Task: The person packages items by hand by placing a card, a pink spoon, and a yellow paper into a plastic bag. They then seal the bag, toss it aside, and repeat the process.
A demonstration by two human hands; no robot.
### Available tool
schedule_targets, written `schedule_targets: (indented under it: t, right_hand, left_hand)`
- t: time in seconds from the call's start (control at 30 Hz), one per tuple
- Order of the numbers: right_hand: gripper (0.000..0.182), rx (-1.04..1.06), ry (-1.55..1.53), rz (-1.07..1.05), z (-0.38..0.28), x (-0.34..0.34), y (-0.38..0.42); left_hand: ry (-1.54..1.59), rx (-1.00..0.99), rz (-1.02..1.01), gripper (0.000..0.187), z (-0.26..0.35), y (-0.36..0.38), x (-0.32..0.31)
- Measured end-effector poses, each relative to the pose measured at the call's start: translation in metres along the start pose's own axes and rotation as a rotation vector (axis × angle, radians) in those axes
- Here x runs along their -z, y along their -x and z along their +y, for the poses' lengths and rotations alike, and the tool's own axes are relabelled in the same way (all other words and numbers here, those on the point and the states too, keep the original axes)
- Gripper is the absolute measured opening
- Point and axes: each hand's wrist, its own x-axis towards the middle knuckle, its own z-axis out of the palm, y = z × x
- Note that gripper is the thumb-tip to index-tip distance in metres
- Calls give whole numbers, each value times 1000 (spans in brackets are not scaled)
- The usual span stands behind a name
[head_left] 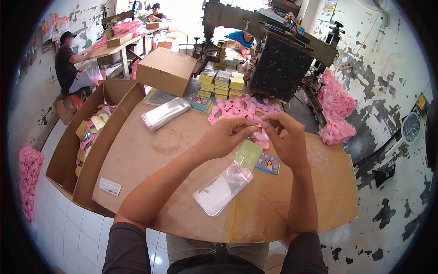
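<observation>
My left hand [228, 135] is closed, thumb and fingers pinching the mouth of a small clear plastic bag with a pale green card [248, 153] in it. Opposite it, the fingers of my right hand [288, 139] are also closed at the top of the bag, where something pink shows; the fingertips partly hide it. Just below lies a stack of clear plastic bags [222, 189]. Beside my right wrist is a small pile of printed cards [268, 164]. Pink plastic spoons [235, 108] are heaped beyond my hands.
Cardboard [169, 182] covers the table. A second bag stack [166, 113] lies left of the spoons, near stacked cards [222, 80]. An open carton [86, 182] with packed pieces stands left. A dark machine [280, 64] rises behind. Other people work farther back.
</observation>
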Motion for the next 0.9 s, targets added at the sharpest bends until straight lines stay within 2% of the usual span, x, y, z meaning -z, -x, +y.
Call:
schedule_targets:
  t: [0.17, 0.3, 0.47, 0.57, 0.67, 0.77, 0.9]
  right_hand:
    - [16, -123, -192, -2, 11, 0, 1]
    - [16, -131, -217, -58, 5, 2, -1]
    - [17, -85, -194, -94, 10, 5, -2]
    - [16, -151, -162, -32, 20, 1, -1]
    - [16, 97, 106, 162, 11, -6, -5]
    - [16, 329, 259, 170, 7, -14, -3]
    - [15, 354, 459, 160, 0, -20, 1]
  left_hand:
    - [25, -76, -97, 35, 5, 4, 2]
    - [17, -116, -145, 40, 0, 2, 4]
    - [-48, -15, -114, 35, -11, -4, 11]
    - [-61, 7, -75, 31, -7, -1, 12]
    - [-79, 8, -35, 31, -8, -2, 13]
    - [-80, 2, 4, 34, -1, 1, 11]
    - [-176, -48, 33, 37, 1, 3, 7]
